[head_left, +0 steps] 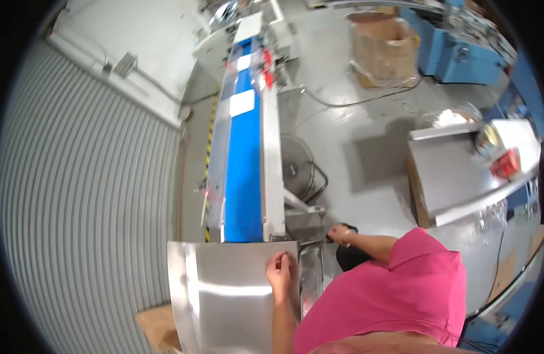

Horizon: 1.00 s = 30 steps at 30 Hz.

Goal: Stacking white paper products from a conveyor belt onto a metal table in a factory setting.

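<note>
My left hand (279, 266) rests at the right edge of a shiny metal tray (230, 318), fingers curled in; whether anything is inside them is hidden. Off to the right of the tray, my right hand (340, 233) hangs low by my dark-clad leg (349, 258), closed, its contents too small to make out. A blue conveyor belt (243, 171) runs away from the tray's far edge. On the belt lie a white flat piece (242, 103) and, farther off, a smaller white piece (243, 62).
A ribbed grey shutter (95, 200) stands on the left. To the right are a metal-topped table (454, 171) with a red package (505, 164), a lined cardboard box (384, 50) and blue machinery (469, 62). A black floor fan (301, 174) sits beside the conveyor. A cable (354, 105) crosses the floor.
</note>
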Tool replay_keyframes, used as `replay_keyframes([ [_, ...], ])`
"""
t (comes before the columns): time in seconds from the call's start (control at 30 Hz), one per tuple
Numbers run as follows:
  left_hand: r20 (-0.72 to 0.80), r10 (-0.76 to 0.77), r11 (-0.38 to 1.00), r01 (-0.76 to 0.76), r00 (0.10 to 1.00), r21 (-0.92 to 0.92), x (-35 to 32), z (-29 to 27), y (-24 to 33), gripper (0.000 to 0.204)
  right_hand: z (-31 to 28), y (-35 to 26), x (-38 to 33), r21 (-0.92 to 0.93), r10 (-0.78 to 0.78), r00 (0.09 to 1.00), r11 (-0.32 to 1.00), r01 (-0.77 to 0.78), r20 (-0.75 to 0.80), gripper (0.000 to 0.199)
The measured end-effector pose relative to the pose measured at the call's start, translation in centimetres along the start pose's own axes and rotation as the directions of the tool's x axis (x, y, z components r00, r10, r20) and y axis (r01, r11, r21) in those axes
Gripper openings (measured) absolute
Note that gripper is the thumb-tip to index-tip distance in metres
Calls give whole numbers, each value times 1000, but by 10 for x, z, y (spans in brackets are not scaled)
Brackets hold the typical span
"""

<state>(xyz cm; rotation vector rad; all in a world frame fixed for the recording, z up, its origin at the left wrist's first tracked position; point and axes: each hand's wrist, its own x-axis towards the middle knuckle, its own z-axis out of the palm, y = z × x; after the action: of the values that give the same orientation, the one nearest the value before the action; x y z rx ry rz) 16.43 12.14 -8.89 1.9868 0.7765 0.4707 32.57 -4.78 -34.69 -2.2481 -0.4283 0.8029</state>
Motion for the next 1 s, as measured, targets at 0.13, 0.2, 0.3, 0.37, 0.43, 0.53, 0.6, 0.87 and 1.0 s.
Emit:
replay_keyframes([
  [0.13,-43,493,848,-468,869,249,-12,11,-18,2,43,38,-93,-18,-11,944,1000,18,330,31],
  [0.2,-63,497,851,-473,865,228,-7,16,-25,2,53,60,-129,-161,-51,853,974,156,519,31],
  [0.3,-87,449,886,-431,889,170,-5,12,-29,5,63,99,-159,-265,-107,732,889,374,673,33],
  [0.37,-107,409,902,-384,906,196,-6,15,-19,8,44,112,-177,-269,-68,758,911,312,649,34],
  [0.43,-114,396,910,-372,911,182,-6,18,-15,9,11,123,-198,-157,19,878,986,64,478,33],
  [0.53,-168,452,876,-401,876,267,-11,23,-6,10,-44,149,-231,-112,221,919,974,-195,325,35],
  [0.6,-227,434,891,-379,872,250,-13,29,3,11,-46,208,-240,-164,309,939,945,-284,153,33],
  [0.87,-522,-197,980,167,830,-104,20,98,20,18,-118,313,-345,17,495,861,868,-496,-115,33],
  [1.0,-398,2,994,-45,917,-98,36,187,34,28,-146,398,-391,-322,395,914,881,-348,95,25],
])
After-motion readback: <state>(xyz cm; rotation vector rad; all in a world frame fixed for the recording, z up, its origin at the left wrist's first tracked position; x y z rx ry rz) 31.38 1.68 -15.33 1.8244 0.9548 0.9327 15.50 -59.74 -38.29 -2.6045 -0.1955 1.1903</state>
